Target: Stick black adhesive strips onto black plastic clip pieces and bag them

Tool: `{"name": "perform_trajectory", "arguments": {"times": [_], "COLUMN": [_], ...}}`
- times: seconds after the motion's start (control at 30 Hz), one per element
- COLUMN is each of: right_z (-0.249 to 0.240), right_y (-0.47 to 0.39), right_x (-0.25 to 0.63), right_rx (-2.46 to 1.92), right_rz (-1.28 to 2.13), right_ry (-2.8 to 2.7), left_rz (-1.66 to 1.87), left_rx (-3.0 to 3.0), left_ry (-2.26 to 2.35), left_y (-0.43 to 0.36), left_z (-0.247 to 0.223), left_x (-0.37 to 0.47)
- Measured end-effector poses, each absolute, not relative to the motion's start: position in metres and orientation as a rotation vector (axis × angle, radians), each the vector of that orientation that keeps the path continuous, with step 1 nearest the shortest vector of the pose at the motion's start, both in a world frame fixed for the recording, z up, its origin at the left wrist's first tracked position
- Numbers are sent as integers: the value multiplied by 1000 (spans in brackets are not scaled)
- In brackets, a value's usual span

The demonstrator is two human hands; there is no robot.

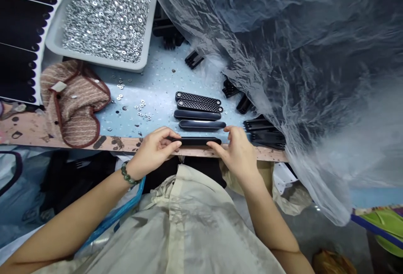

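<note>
Between my two hands, at the table's front edge, lies a long black plastic bar (197, 141) with rounded ends. My left hand (159, 146) pinches its left end with thumb and fingers. At the other end, the thumb and fingers of my right hand (237, 148) close on the bar. Just beyond it are two similar bars with their smooth faces up, a nearer smooth bar (202, 125) and a farther smooth bar (197, 115). Behind these, two bars show a lattice side, among them a lattice bar (200, 105) with a metal washer at each end.
A white tray (143, 35) full of small metal washers stands at the back left. Loose washers (141, 108) lie scattered before it. A striped brown cloth (75, 106) rests at the left edge. Clear plastic sheeting (267, 56) covers the right side, beside black plastic parts (266, 133).
</note>
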State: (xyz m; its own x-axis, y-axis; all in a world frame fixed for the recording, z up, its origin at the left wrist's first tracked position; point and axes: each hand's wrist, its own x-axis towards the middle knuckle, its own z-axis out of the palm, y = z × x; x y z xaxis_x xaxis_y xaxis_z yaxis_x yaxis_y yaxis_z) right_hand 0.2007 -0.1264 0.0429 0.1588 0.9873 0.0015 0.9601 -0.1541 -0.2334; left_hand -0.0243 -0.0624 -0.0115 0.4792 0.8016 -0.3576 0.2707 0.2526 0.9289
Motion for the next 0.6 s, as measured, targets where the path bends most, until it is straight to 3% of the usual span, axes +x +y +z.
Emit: {"name": "perform_trajectory", "arguments": {"times": [0.13,0.27,0.43,0.6], "right_z": [26,12,8,10], "right_y": [-149,-161,-166,-161], "right_x": [192,198,219,224], "right_rx": [-1880,-1973,-1931,-1842], "right_rz": [-61,-72,237,412], "right_ry": [-2187,-2082,-1627,-1542], "left_rz": [439,456,458,508], "left_rx": [1242,1234,1236,1482], "left_ry": [1063,1073,1069,1042], "left_y": [-61,-61,-64,-58], "left_z": [-11,-10,-10,26], "left_x": [-25,-26,-21,-63]}}
